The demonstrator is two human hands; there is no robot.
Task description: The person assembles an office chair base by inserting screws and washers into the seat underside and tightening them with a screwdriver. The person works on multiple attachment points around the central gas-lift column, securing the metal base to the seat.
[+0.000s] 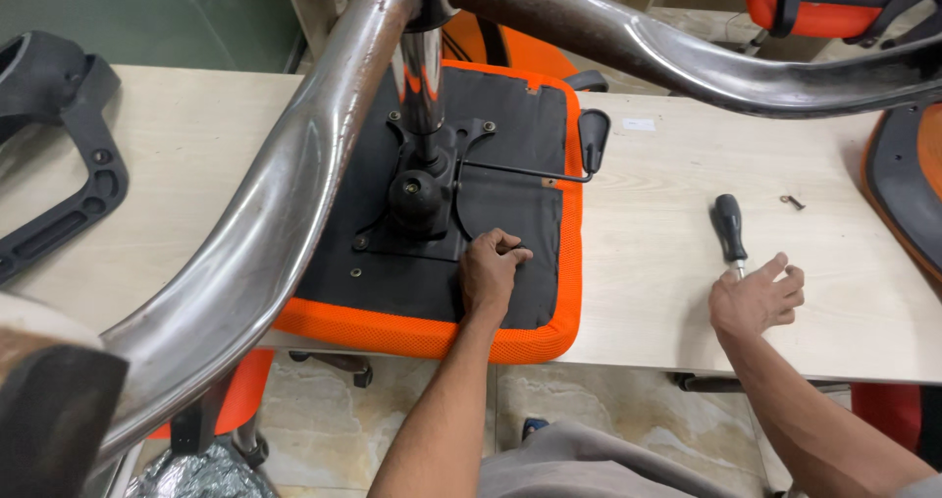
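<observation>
An orange chair seat lies upside down on the wooden table, its black underside and metal mechanism plate facing up. A chrome star base with its gas column rises from the plate toward the camera. My left hand rests on the black underside by the plate's right corner, fingers curled at a bolt spot. My right hand hovers on the table with fingers apart, touching the shaft end of a black-handled screwdriver.
A small loose screw lies right of the screwdriver. A black plastic armrest frame sits at the table's left. Another orange and black chair part sits at the right edge. A lever with a black paddle sticks out from the seat.
</observation>
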